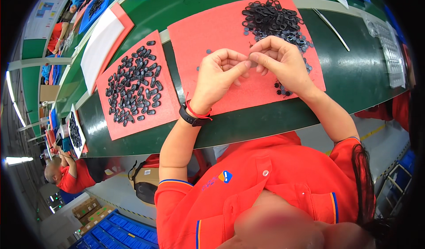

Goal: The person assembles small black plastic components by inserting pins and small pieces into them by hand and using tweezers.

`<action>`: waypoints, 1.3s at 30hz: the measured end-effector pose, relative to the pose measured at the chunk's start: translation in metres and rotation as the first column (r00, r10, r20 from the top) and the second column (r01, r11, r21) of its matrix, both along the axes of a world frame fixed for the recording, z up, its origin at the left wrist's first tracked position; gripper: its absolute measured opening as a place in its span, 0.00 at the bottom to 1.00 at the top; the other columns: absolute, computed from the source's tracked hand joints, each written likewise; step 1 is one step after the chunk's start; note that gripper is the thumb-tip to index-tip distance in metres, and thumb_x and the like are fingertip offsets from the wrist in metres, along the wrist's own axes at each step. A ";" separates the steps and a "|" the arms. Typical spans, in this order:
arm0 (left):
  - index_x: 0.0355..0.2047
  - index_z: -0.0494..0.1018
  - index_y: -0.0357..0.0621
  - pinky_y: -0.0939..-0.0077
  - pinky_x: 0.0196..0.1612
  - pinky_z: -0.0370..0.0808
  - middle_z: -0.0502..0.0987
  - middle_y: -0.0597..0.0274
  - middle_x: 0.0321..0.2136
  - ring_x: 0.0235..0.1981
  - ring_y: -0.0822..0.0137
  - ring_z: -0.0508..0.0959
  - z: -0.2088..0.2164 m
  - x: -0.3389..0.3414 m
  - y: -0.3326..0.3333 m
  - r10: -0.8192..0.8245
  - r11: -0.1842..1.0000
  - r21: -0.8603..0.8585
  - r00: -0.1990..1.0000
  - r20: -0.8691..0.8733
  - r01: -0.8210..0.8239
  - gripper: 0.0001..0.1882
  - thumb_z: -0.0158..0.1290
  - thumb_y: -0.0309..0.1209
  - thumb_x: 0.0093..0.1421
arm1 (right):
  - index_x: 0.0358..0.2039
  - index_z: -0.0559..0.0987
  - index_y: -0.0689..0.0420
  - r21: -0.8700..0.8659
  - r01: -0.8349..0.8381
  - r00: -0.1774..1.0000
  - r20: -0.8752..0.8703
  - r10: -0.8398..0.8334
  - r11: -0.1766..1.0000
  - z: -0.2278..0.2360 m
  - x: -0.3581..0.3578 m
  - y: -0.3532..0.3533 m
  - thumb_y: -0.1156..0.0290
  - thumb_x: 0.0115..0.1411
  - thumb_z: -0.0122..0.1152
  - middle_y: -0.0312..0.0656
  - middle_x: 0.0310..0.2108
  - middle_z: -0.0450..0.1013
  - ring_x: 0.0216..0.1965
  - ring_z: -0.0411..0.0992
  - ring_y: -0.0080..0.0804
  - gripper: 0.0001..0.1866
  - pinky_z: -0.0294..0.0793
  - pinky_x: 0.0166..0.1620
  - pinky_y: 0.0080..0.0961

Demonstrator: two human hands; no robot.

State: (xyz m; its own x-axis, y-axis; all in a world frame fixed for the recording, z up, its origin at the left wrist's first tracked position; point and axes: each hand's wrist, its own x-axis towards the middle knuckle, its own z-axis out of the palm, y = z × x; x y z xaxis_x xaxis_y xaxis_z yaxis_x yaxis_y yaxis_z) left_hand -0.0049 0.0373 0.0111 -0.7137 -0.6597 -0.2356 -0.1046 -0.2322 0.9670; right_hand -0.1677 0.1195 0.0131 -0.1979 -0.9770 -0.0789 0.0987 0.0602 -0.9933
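Observation:
Over the larger pink foam mat (190,40), my left hand (219,76) and my right hand (285,65) meet with their fingertips pinched together. A small grey piece (253,64) shows between the fingertips, mostly hidden; its exact kind is unclear. Beyond my right hand lies a heap of black oval plastic rings (270,16). Small grey-blue discs (295,37) spread along the near side of that heap. A few more discs lie loose near my left hand. Beside my right wrist sits a cluster of small black round parts (281,89).
On the left, a smaller pink mat (116,83) carries many black oval parts (137,87). White and pink foam sheets (104,40) lie beyond it. A thin white tool (331,29) and clear plastic trays (392,56) are on the right of the green table (248,124). A co-worker (73,176) sits far left.

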 end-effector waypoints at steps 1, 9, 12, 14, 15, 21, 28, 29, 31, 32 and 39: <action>0.40 0.72 0.33 0.89 0.25 0.69 0.77 0.61 0.28 0.28 0.76 0.76 -0.002 0.000 0.000 -0.001 1.000 0.002 1.000 0.000 0.001 0.13 0.55 0.26 0.55 | 0.35 0.73 0.62 0.013 0.005 1.000 -0.002 -0.005 1.000 0.001 0.001 0.000 0.74 0.57 0.57 0.34 0.27 0.72 0.25 0.70 0.16 0.07 0.69 0.28 0.12; 0.41 0.71 0.39 0.89 0.26 0.65 0.73 0.68 0.26 0.24 0.81 0.69 -0.009 0.002 -0.012 0.078 0.993 -0.084 0.994 -0.080 -0.085 0.11 0.50 0.24 0.57 | 0.35 0.73 0.61 -0.084 0.061 0.997 -0.035 -0.064 0.995 0.000 -0.006 -0.002 0.72 0.58 0.57 0.33 0.26 0.71 0.27 0.69 0.15 0.07 0.67 0.29 0.12; 0.43 0.70 0.37 0.92 0.19 0.60 0.73 0.68 0.26 0.21 0.84 0.68 -0.004 0.000 -0.009 0.148 0.989 0.032 0.982 -0.114 -0.146 0.11 0.49 0.24 0.59 | 0.35 0.73 0.61 -0.071 0.054 0.998 -0.014 -0.055 0.996 -0.002 -0.004 -0.002 0.72 0.57 0.58 0.33 0.26 0.71 0.26 0.69 0.15 0.08 0.67 0.29 0.12; 0.41 0.70 0.37 0.92 0.19 0.61 0.74 0.66 0.27 0.22 0.83 0.70 0.001 0.000 -0.008 0.169 0.985 0.053 0.981 -0.100 -0.165 0.10 0.50 0.24 0.58 | 0.34 0.73 0.62 -0.039 0.039 0.999 0.003 -0.039 0.998 -0.002 -0.002 -0.002 0.73 0.57 0.58 0.33 0.27 0.71 0.25 0.69 0.15 0.07 0.67 0.28 0.12; 0.40 0.70 0.37 0.91 0.19 0.62 0.75 0.65 0.28 0.23 0.82 0.71 0.002 0.000 -0.007 0.190 0.980 0.076 0.978 -0.087 -0.184 0.09 0.51 0.24 0.58 | 0.34 0.73 0.62 -0.040 0.040 0.999 0.003 -0.040 0.998 -0.002 -0.002 -0.001 0.73 0.57 0.58 0.33 0.27 0.71 0.25 0.69 0.15 0.07 0.67 0.28 0.12; 0.39 0.71 0.34 0.88 0.21 0.67 0.77 0.58 0.32 0.29 0.74 0.77 -0.010 -0.002 -0.006 0.211 0.976 -0.029 0.970 -0.118 -0.215 0.10 0.53 0.23 0.56 | 0.32 0.74 0.62 0.063 0.039 0.997 -0.067 -0.035 0.997 -0.003 0.004 -0.001 0.73 0.55 0.60 0.31 0.25 0.71 0.23 0.68 0.13 0.07 0.66 0.25 0.11; 0.42 0.70 0.31 0.86 0.27 0.74 0.77 0.55 0.33 0.32 0.71 0.78 -0.011 -0.005 -0.004 0.174 0.985 0.021 0.972 -0.159 -0.173 0.13 0.52 0.21 0.56 | 0.29 0.74 0.62 -0.029 0.098 0.961 -0.258 -0.103 0.995 -0.010 0.003 -0.001 0.73 0.55 0.60 0.30 0.23 0.70 0.21 0.64 0.10 0.07 0.62 0.24 0.09; 0.41 0.70 0.30 0.84 0.29 0.75 0.77 0.54 0.33 0.32 0.70 0.79 -0.009 -0.005 -0.003 0.175 0.984 0.043 0.971 -0.163 -0.170 0.12 0.52 0.21 0.57 | 0.29 0.74 0.62 -0.045 0.116 0.944 -0.305 -0.124 0.992 -0.011 0.002 -0.001 0.73 0.55 0.60 0.30 0.23 0.70 0.21 0.63 0.09 0.06 0.61 0.24 0.09; 0.41 0.70 0.29 0.83 0.32 0.77 0.77 0.52 0.33 0.32 0.68 0.79 -0.009 -0.006 -0.002 0.172 0.984 0.066 0.971 -0.167 -0.163 0.11 0.51 0.20 0.57 | 0.28 0.74 0.62 -0.048 0.127 0.939 -0.317 -0.135 0.991 -0.010 0.001 -0.001 0.73 0.55 0.60 0.30 0.23 0.70 0.21 0.63 0.09 0.06 0.61 0.24 0.08; 0.40 0.70 0.29 0.81 0.34 0.78 0.77 0.51 0.32 0.32 0.67 0.79 -0.009 -0.006 -0.002 0.173 0.984 0.067 0.971 -0.164 -0.164 0.11 0.51 0.20 0.57 | 0.28 0.74 0.62 -0.054 0.130 0.934 -0.328 -0.140 0.990 -0.009 0.001 -0.002 0.73 0.55 0.60 0.30 0.23 0.70 0.21 0.63 0.08 0.06 0.61 0.24 0.08; 0.39 0.70 0.27 0.78 0.36 0.79 0.77 0.50 0.32 0.30 0.66 0.80 -0.009 -0.006 -0.001 0.171 0.985 0.065 0.972 -0.160 -0.162 0.10 0.50 0.19 0.57 | 0.28 0.74 0.63 -0.065 0.109 0.936 -0.330 -0.125 0.992 -0.012 0.002 -0.002 0.74 0.55 0.60 0.30 0.23 0.70 0.21 0.63 0.09 0.06 0.62 0.24 0.09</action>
State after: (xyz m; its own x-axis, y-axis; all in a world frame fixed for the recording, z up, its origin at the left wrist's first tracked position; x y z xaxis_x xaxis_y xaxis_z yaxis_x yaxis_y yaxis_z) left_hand -0.0107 0.0364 0.0019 -0.6264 -0.7627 -0.1609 0.0991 -0.2826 0.9541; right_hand -0.1659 0.1179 0.0009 -0.3185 -0.9464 0.0542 -0.2345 0.0233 -0.9718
